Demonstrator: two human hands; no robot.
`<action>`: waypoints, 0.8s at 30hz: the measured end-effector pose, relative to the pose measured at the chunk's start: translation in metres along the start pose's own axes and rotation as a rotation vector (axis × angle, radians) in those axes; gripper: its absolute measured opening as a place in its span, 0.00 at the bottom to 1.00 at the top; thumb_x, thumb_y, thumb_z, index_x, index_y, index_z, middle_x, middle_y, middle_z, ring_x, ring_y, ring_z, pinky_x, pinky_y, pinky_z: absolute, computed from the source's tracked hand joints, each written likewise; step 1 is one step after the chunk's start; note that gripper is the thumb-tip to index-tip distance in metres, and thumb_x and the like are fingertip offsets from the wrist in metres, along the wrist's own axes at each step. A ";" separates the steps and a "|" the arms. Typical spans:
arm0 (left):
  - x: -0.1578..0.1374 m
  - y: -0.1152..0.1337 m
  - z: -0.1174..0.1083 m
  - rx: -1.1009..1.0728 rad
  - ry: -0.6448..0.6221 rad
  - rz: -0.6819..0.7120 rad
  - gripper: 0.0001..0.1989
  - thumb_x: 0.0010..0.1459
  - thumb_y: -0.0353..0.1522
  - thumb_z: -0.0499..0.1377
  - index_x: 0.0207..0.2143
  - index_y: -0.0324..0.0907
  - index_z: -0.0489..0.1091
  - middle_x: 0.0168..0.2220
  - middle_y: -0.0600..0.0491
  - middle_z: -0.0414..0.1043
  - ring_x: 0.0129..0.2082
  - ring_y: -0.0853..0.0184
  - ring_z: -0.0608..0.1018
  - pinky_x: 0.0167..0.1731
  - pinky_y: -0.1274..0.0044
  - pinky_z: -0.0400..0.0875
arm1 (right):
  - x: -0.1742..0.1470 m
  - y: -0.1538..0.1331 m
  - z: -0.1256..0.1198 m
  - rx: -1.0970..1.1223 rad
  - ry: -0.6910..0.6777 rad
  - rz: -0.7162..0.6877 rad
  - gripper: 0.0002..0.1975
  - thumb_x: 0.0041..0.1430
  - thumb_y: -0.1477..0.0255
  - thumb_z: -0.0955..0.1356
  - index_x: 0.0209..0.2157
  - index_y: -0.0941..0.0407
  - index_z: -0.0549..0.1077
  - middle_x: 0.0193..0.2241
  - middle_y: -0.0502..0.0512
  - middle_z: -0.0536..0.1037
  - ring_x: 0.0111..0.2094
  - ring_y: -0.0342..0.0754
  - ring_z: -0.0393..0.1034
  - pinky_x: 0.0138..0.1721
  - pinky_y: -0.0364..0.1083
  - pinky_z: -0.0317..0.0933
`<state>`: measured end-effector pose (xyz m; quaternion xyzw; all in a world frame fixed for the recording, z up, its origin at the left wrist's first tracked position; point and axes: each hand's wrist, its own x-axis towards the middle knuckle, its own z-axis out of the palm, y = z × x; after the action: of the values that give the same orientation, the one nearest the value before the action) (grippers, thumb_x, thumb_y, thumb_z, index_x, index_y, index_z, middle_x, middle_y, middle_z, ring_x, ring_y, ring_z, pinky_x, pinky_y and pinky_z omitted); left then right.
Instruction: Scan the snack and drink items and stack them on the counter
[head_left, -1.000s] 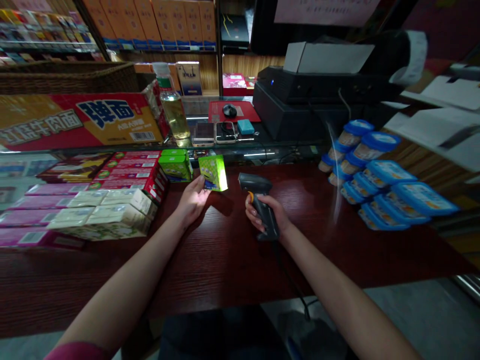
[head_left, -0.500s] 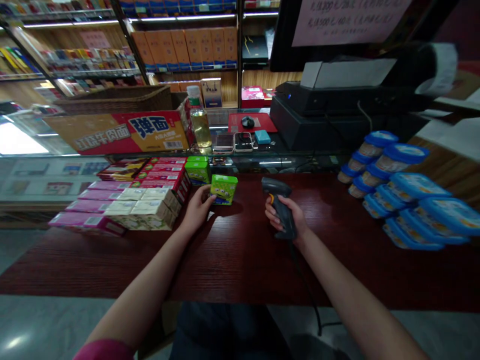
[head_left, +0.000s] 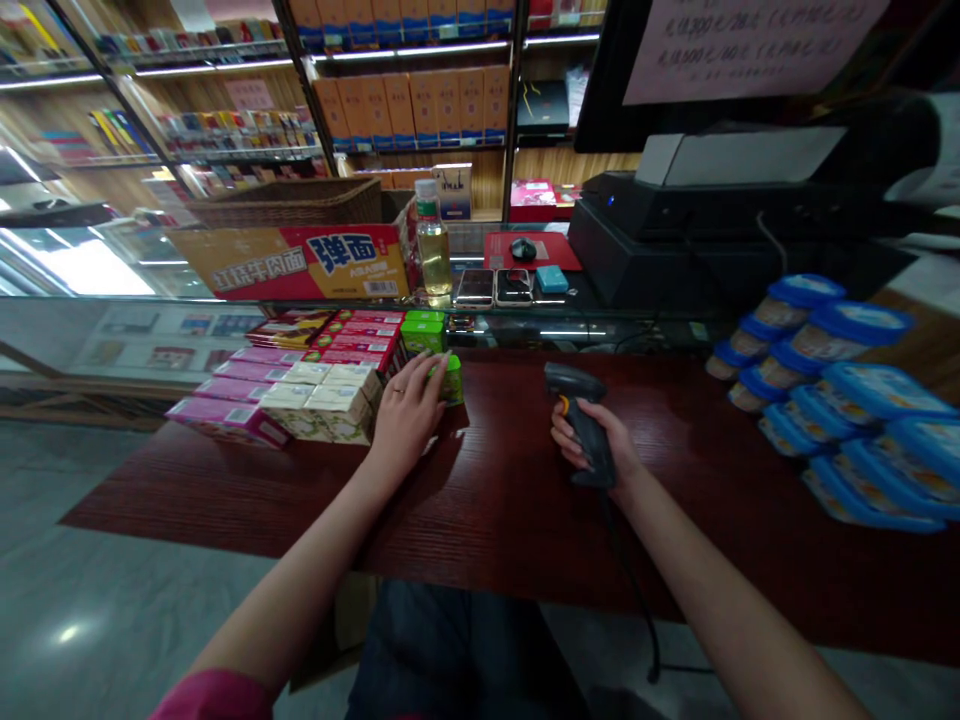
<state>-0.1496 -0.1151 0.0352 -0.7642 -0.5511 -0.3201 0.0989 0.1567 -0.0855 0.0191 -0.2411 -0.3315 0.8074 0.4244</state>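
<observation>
My left hand lies over the left side of a small green box, its fingers bent round it and hiding most of it. The box stands upright on the dark red wooden counter. Just behind it are more green boxes. In my right hand is a dark grey barcode scanner, held by its handle with a finger near the yellow trigger. The scanner's head points to the left, above the counter, and its cable hangs down over the front edge.
Left of my left hand are rows of white-green boxes, pink boxes and red boxes. Blue-lidded tubs are stacked at right. Behind stand a bottle, phones and a noodle carton.
My left hand has turned further over the green box, and the box has shifted left toward the other boxes. My right hand still holds the scanner. The view has swung slightly left.
</observation>
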 end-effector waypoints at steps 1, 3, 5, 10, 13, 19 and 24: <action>0.001 0.002 0.001 0.036 -0.043 0.013 0.35 0.65 0.27 0.56 0.73 0.49 0.54 0.69 0.43 0.61 0.70 0.50 0.62 0.69 0.58 0.55 | 0.000 0.000 0.000 0.002 0.009 -0.003 0.11 0.59 0.62 0.69 0.34 0.56 0.72 0.23 0.48 0.63 0.18 0.40 0.49 0.10 0.36 0.47; 0.002 0.000 0.005 0.079 -0.091 0.018 0.34 0.67 0.26 0.52 0.73 0.51 0.53 0.69 0.44 0.61 0.69 0.50 0.64 0.68 0.58 0.57 | -0.001 -0.001 0.000 0.008 0.025 -0.008 0.10 0.59 0.63 0.69 0.34 0.56 0.72 0.23 0.48 0.63 0.18 0.40 0.49 0.10 0.36 0.48; 0.002 -0.007 0.010 0.119 -0.097 0.030 0.33 0.69 0.25 0.49 0.73 0.50 0.53 0.69 0.45 0.63 0.69 0.52 0.65 0.68 0.59 0.58 | -0.001 -0.001 0.000 0.015 0.040 -0.014 0.10 0.59 0.63 0.69 0.34 0.56 0.73 0.23 0.48 0.63 0.18 0.40 0.50 0.11 0.36 0.49; 0.009 -0.024 0.010 0.268 -0.082 0.057 0.31 0.70 0.25 0.46 0.74 0.42 0.51 0.70 0.42 0.61 0.70 0.55 0.64 0.70 0.62 0.58 | 0.001 -0.001 -0.004 0.020 0.029 -0.016 0.10 0.59 0.64 0.70 0.35 0.57 0.73 0.22 0.48 0.64 0.18 0.40 0.51 0.10 0.36 0.52; 0.015 -0.028 0.011 0.333 -0.085 0.033 0.30 0.70 0.24 0.45 0.73 0.37 0.53 0.70 0.39 0.61 0.71 0.54 0.64 0.69 0.62 0.59 | 0.002 -0.001 -0.006 0.029 0.013 -0.019 0.11 0.59 0.64 0.70 0.36 0.57 0.74 0.23 0.48 0.65 0.18 0.40 0.53 0.11 0.36 0.54; 0.020 -0.034 0.020 0.323 -0.044 -0.019 0.29 0.70 0.23 0.44 0.72 0.34 0.54 0.70 0.38 0.59 0.72 0.54 0.61 0.70 0.63 0.59 | 0.002 -0.002 -0.006 0.041 0.020 -0.007 0.10 0.59 0.64 0.70 0.36 0.56 0.72 0.23 0.48 0.66 0.18 0.40 0.54 0.11 0.36 0.54; 0.024 -0.041 0.029 0.204 -0.008 -0.075 0.30 0.69 0.22 0.44 0.72 0.37 0.56 0.71 0.41 0.58 0.73 0.56 0.59 0.70 0.63 0.59 | 0.002 -0.003 -0.009 0.046 0.022 -0.018 0.10 0.59 0.64 0.70 0.36 0.56 0.71 0.23 0.47 0.66 0.18 0.40 0.55 0.11 0.36 0.54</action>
<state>-0.1712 -0.0664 0.0185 -0.7303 -0.6093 -0.2628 0.1622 0.1631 -0.0793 0.0153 -0.2371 -0.3101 0.8083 0.4407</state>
